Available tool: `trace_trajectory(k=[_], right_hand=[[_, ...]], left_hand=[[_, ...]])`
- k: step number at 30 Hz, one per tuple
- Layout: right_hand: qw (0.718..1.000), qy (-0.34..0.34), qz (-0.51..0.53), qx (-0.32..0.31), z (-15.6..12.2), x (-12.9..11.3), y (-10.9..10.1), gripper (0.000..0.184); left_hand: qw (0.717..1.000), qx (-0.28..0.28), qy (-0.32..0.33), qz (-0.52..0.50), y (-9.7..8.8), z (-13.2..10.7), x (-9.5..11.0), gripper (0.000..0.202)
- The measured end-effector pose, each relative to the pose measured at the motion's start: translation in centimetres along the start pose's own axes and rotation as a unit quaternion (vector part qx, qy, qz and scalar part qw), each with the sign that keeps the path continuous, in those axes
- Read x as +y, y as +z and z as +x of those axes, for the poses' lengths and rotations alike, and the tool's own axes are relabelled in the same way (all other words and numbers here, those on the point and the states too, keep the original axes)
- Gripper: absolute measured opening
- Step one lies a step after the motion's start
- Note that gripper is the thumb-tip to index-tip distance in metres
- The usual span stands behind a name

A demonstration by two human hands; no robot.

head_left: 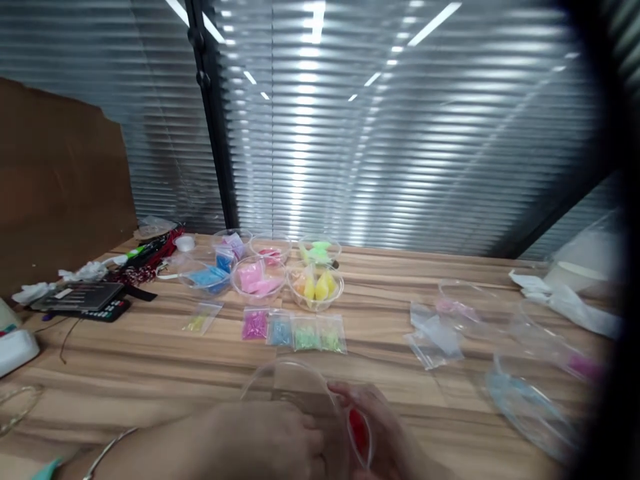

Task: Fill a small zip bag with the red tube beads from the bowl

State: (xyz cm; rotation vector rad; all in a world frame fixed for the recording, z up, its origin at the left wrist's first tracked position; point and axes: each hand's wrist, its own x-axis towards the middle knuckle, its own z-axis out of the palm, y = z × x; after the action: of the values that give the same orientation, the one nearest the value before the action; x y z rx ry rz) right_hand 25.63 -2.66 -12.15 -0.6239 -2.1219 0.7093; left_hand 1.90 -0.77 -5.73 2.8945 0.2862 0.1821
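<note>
Low in the centre, a large clear plastic bowl [287, 365] shows its curved rim. My left hand [265, 437], blurred and with a thin bracelet on the wrist, reaches across it with curled fingers; what they hold, if anything, is hidden. My right hand [383, 430] is wrapped around a small clear cup [369, 443] with red contents, tilted against the bowl's right side. Beyond my hands lie small zip bags of pink glitter [255, 325], blue glitter [279, 331] and green glitter [306, 333].
Several clear bowls hold yellow pieces [323, 287], pink packets [257, 277] and blue packets [207, 275]. Empty bags [434, 337] and more bowls [530, 407] lie on the right. A calculator [113, 310] and a cardboard box [65, 180] are at left. Window blinds stand behind.
</note>
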Motion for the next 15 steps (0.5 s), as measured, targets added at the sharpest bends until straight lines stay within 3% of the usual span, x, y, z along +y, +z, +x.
trace_trajectory(k=[2,4,7,11,15], right_hand=[[0.997,-0.062,-0.012,0.054,0.1,0.6,-0.3,0.066],[0.987,-0.088,-0.036,0.129,0.5,0.9,-0.9,0.062],[0.978,-0.077,-0.014,0.195,1.9,0.0,-2.1,0.064],[0.995,0.002,-0.009,0.104,5.8,-3.3,-2.8,0.083],[0.998,0.005,-0.012,0.054,9.7,-5.0,-2.2,0.091]], left_hand=[[0.996,-0.022,0.048,0.071,-1.8,-0.5,-0.8,0.008],[0.997,-0.012,0.019,0.079,-4.2,-1.2,-1.4,0.006],[0.995,0.084,-0.057,-0.009,-7.7,-1.9,-1.9,0.011],[0.974,0.209,-0.065,-0.06,-10.0,-2.1,-2.1,0.01],[0.967,0.236,-0.066,-0.064,-10.3,-1.9,-2.0,0.006]])
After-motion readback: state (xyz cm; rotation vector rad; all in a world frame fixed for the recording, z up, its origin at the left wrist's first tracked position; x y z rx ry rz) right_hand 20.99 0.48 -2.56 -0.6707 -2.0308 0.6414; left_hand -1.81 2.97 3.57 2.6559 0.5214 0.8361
